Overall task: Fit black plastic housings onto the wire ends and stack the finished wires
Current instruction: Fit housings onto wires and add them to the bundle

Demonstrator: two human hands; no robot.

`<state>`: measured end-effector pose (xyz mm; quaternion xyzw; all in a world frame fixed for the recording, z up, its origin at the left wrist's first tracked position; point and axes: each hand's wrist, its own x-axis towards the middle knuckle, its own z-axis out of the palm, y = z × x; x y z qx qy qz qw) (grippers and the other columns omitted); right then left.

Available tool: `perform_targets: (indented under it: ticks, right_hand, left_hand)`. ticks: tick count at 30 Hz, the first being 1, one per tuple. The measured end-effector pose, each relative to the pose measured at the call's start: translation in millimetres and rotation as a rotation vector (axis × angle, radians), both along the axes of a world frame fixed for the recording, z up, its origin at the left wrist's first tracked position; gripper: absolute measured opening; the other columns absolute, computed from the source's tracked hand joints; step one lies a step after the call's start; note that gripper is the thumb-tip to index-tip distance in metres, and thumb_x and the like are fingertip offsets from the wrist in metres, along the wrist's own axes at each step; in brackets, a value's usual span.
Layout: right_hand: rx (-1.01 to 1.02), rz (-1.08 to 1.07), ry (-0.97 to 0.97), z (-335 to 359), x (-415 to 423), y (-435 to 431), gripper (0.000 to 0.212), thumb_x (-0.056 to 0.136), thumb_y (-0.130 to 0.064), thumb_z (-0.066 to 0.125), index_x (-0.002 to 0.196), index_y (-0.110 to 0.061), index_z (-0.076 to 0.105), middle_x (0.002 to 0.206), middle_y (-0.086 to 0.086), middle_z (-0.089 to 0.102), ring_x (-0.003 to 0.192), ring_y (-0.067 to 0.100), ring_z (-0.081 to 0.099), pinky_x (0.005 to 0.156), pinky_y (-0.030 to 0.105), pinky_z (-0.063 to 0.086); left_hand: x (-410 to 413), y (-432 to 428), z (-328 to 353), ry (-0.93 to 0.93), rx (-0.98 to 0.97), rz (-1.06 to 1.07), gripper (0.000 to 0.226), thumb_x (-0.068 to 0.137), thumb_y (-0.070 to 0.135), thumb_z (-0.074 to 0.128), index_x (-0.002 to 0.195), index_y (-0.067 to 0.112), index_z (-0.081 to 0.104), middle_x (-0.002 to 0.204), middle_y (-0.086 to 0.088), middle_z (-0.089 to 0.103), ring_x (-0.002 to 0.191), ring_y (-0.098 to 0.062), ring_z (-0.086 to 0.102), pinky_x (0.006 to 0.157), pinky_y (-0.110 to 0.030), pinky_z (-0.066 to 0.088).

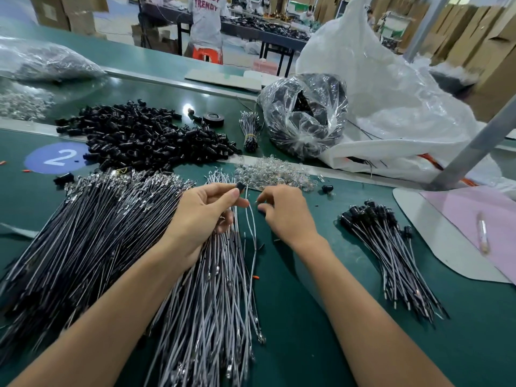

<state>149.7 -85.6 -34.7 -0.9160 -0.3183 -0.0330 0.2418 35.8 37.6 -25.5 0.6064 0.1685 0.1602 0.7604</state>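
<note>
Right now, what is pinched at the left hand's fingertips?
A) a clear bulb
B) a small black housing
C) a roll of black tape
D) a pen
B: the left hand pinches a small black housing between thumb and forefinger, beside the grey wire that the right hand pinches.

A big white "2" sits on the blue round sticker (57, 158), stuck on the green table (293, 275). At the back, pink letters on a person's grey shirt (206, 20) read "TRENDY", with a partly cut-off "RENDY" above it.
</note>
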Motion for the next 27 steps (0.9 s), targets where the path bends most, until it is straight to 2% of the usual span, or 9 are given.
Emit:
perform_targets:
  ticks: [3,5,7,9,13,20,27]
  right_hand:
    - [0.146,0.015,0.017,7,-3,-7,0.007,0.088,-0.012,0.068,0.093,-0.008,0.072,0.090,0.007,0.070,0.084,0.020,0.063,0.081,0.032,0.051]
    - [0.341,0.024,0.101,14,-6,-16,0.003,0.086,-0.013,0.073,0.088,-0.012,0.071,0.079,0.000,0.071,0.073,0.014,0.064,0.072,0.023,0.051]
    - [0.511,0.046,0.230,17,-10,-27,0.008,0.084,-0.013,0.075,0.090,-0.016,0.070,0.074,-0.002,0.070,0.067,0.010,0.063,0.068,0.023,0.052]
    - [0.622,0.090,0.312,17,-15,-36,0.015,0.085,-0.009,0.074,0.096,-0.020,0.072,0.072,-0.004,0.069,0.064,0.009,0.061,0.065,0.024,0.051]
    - [0.828,0.154,0.443,15,-22,-38,0.016,0.084,0.000,0.073,0.088,-0.015,0.070,0.074,0.001,0.073,0.069,0.016,0.070,0.065,0.022,0.052]
    - [0.743,0.145,0.288,13,-24,-33,0.016,0.079,-0.006,0.078,0.081,-0.020,0.073,0.073,-0.006,0.071,0.069,0.010,0.065,0.071,0.029,0.056]
    - [0.751,0.162,0.277,12,-23,-35,0.015,0.076,0.001,0.078,0.083,-0.012,0.076,0.072,-0.005,0.072,0.065,0.006,0.066,0.066,0.018,0.051]
  left_hand:
    - [0,-2,-1,-0.004,0.045,-0.011,0.015,0.095,0.011,0.060,0.107,0.005,0.066,0.084,-0.009,0.076,0.047,-0.008,0.052,0.040,-0.016,0.037]
    - [1,-3,-2,-0.005,0.074,-0.021,0.015,0.094,0.012,0.060,0.107,0.006,0.066,0.086,-0.009,0.076,0.048,-0.009,0.053,0.041,-0.016,0.038]
    - [2,-3,-4,-0.007,0.102,-0.035,0.014,0.094,0.012,0.061,0.105,0.008,0.067,0.085,-0.008,0.076,0.048,-0.009,0.054,0.041,-0.016,0.039]
    - [2,-4,-5,-0.012,0.132,-0.061,0.013,0.093,0.012,0.062,0.104,0.008,0.067,0.084,-0.008,0.076,0.048,-0.009,0.055,0.041,-0.016,0.040]
    - [3,-7,-6,-0.032,0.211,-0.116,0.010,0.092,0.009,0.063,0.100,0.010,0.069,0.084,-0.008,0.076,0.048,-0.010,0.056,0.041,-0.015,0.041]
    - [2,-11,-7,-0.061,0.248,-0.144,0.013,0.090,0.006,0.065,0.100,0.011,0.071,0.083,-0.007,0.077,0.053,-0.010,0.063,0.045,-0.018,0.048]
    - [1,-11,-7,-0.074,0.238,-0.157,0.012,0.089,0.006,0.065,0.096,0.012,0.072,0.080,-0.011,0.075,0.058,-0.017,0.069,0.049,-0.020,0.052]
